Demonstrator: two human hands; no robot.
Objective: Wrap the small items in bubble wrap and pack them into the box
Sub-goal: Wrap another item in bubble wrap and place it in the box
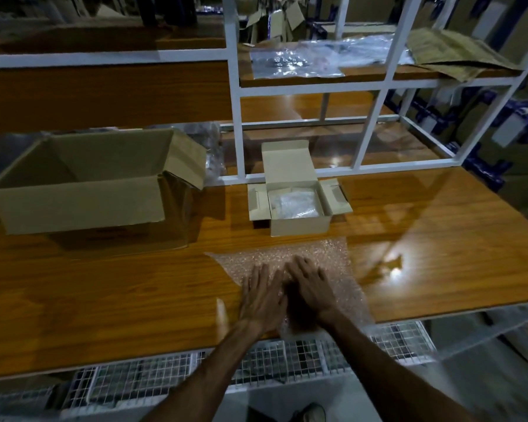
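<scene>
A sheet of clear bubble wrap [314, 254] lies flat on the wooden table [104, 287], reaching over its near edge. My left hand [262, 296] and my right hand [310, 284] rest side by side on the sheet, palms down with fingers straight. Something dark [299, 312] shows under the wrap between my wrists; I cannot tell what it is. Behind the sheet stands a small white box [299, 222] with its lid open and a clear plastic packet [293, 202] inside. A large open cardboard box [77, 205] sits at the left.
A white metal shelf frame [378, 83] rises behind the small box, holding plastic bags [299, 60] and brown paper [457, 53]. A wire mesh shelf [287, 357] runs below the table's near edge. Stacked cartons [512, 132] stand to the right.
</scene>
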